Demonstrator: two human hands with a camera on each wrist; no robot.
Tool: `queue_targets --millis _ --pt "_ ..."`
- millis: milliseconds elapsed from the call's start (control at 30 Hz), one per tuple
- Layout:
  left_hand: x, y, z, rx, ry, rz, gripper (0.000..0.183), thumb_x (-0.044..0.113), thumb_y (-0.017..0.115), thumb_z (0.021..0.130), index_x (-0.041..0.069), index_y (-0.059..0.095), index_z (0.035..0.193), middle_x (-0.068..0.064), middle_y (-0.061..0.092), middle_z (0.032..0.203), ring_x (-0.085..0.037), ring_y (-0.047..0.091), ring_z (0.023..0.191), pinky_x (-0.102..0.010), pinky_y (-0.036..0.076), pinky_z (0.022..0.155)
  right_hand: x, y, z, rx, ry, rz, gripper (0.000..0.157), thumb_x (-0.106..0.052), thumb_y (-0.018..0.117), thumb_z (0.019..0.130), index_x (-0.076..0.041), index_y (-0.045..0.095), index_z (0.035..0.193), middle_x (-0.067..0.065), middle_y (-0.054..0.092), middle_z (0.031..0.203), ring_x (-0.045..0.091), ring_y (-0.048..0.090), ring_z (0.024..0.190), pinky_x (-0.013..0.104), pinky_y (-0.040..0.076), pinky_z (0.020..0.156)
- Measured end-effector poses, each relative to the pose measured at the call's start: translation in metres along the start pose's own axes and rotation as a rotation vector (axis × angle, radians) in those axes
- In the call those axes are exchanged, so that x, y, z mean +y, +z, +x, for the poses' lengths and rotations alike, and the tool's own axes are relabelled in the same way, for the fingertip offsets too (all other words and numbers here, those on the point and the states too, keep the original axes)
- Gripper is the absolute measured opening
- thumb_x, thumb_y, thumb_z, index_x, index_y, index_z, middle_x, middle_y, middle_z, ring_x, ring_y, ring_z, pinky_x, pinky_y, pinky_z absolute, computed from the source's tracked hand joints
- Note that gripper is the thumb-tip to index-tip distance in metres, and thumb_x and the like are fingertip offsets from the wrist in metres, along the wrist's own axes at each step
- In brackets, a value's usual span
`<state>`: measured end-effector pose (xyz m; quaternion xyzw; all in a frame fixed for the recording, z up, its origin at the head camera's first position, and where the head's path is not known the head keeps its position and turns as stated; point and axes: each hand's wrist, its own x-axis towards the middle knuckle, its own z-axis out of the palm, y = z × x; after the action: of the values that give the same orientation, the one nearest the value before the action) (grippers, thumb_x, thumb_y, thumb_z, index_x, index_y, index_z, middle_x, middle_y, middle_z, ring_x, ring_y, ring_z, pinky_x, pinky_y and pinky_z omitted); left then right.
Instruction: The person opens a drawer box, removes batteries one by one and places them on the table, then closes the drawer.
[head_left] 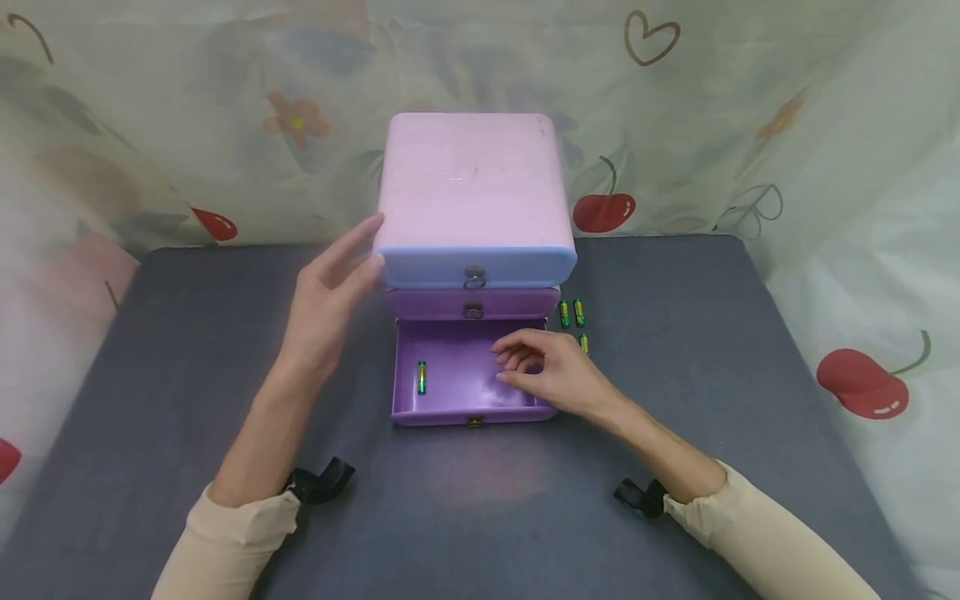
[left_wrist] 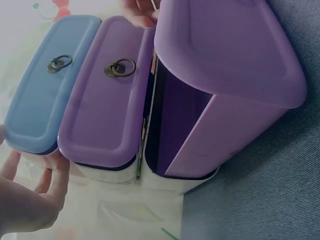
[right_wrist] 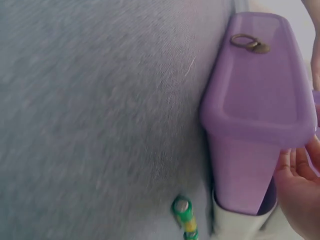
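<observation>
A small pink-topped drawer cabinet [head_left: 472, 179] stands on the table with its purple bottom drawer [head_left: 472, 333] pulled out. Inside that drawer, towards the left, lies one green battery [head_left: 422, 377]. My left hand [head_left: 322, 304] rests against the cabinet's left side with its fingers extended; the left wrist view shows fingers [left_wrist: 59, 182] beside the upper drawers. Over the drawer's right part is my right hand [head_left: 551, 367], fingers loosely bent and thumb apart from them, with nothing visible between them. To the cabinet's right lie several batteries [head_left: 579, 313], one partly behind the right hand.
Above the pulled-out drawer are a closed purple drawer [left_wrist: 105, 95] and a closed blue drawer [left_wrist: 52, 85], each with a ring pull. A grey cloth [head_left: 480, 517] covers the table. A patterned curtain [head_left: 300, 67] hangs behind and at both sides.
</observation>
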<state>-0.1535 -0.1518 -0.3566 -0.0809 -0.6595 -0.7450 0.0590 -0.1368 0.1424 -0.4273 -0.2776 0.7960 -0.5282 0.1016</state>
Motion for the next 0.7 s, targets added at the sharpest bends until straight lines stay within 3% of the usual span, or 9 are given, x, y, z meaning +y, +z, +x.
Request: queue_targets --millis 367,700 --pt "0.007 0.003 0.002 -0.002 -0.016 0.080 0.045 0.015 0.066 0.097 0.017 0.058 0.141 0.001 0.052 0.146 -0.024 0.054 0.127 -0.039 0.035 0.111 -0.002 0.020 0.018 -0.066 0.009 -0.048 0.030 -0.003 0.078 0.084 0.002 0.069 0.112 0.013 0.072 0.098 0.013 0.066 0.081 0.027 0.056 0.075" --pt "0.015 0.005 0.005 -0.036 -0.002 0.149 0.048 0.017 0.065 0.098 0.017 0.054 0.144 0.004 0.048 0.150 -0.024 0.048 0.132 -0.038 0.041 0.105 -0.010 0.031 0.031 -0.117 0.042 -0.073 0.034 -0.005 0.078 0.084 0.000 0.068 0.116 0.011 0.072 0.101 0.010 0.066 0.083 0.026 0.056 0.075"
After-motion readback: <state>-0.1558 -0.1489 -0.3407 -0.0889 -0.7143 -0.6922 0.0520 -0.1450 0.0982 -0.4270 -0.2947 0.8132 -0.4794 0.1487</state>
